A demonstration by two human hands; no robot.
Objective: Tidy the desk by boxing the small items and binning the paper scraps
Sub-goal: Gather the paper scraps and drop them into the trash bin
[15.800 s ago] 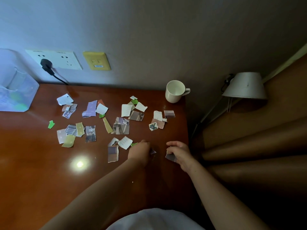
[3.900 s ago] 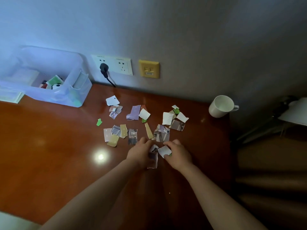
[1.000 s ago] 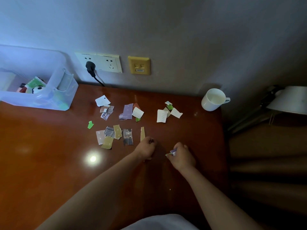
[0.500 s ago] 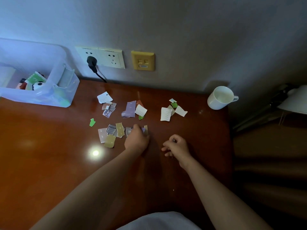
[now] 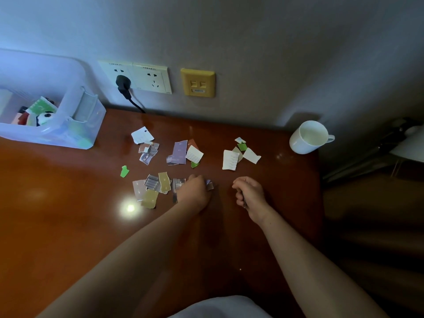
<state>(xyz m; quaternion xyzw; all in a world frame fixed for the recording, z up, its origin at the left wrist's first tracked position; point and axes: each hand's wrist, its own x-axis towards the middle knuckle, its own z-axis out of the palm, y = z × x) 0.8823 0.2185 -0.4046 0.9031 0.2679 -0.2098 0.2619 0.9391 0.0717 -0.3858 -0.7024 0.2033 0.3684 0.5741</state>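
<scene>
Here, the left hand [image 5: 195, 191] clenched a few torn paper scraps [image 5: 210, 185], the nearest loose cluster [image 5: 151, 188] lying just to its left. The right hand [image 5: 250, 193], fingers curled apparently round more, was nearer the white pieces [image 5: 230, 159] beyond it. The translucent plastic box [image 5: 57, 136], far left, held small items [image 5: 41, 109].

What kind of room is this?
Probably a hotel room or bedroom, not certain. A shiny wooden desk stands against a wall with power sockets and a yellow data port; a white mug sits on it, a lamp beside it.
</scene>
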